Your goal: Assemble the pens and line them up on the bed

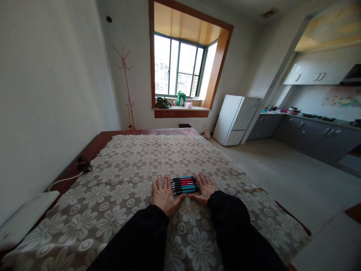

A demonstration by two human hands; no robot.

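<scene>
Standing in that room, I got a decent look at a neat row of pens [184,185] lying side by side on the patterned cloth [158,150] that covered most of the worktop [100,144]. Teal and red ones, black grips all on the left end. The person's left hand [164,197] was flat, palm down, at that end, and the right hand [206,189] sat the same way at the other. Fingers were spread pretty wide on both, not wrapped around anything, with the thumbs angled in toward each other just below the row. The fingers looked right up against the pen ends, but honestly I couldn't tell if they were pressing. Further back, a white fridge [228,120] stood right of the window, and a pink coat stand [126,82] was left of it.
</scene>
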